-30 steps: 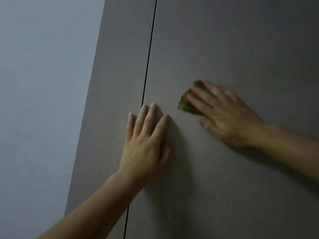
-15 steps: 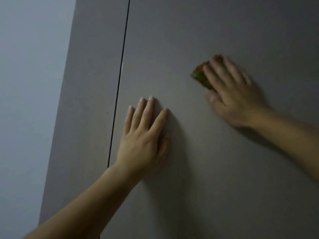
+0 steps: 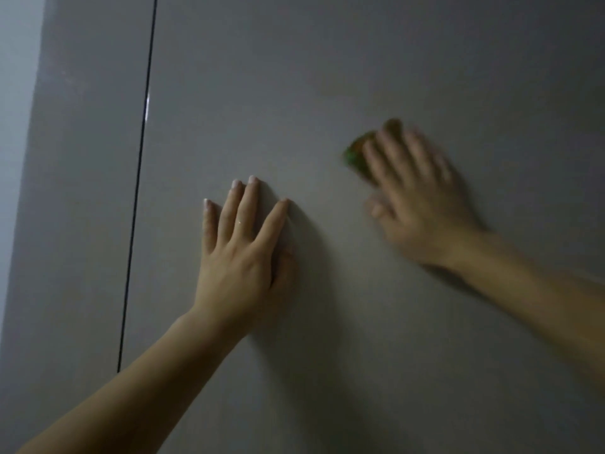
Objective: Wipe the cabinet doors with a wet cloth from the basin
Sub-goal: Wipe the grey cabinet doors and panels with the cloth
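Against the right door your left hand lies flat, fingers spread, holding nothing. Your right hand, blurred, presses the green cloth to the same door, up and right of the left hand; only the cloth's edge shows past your fingers. A dark gap separates this door from the left door. Beyond that stands a pale wall.

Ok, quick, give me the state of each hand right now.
Left hand: open, flat on the cabinet door, holding nothing.
Right hand: pressing the green cloth against the same door; blurred.
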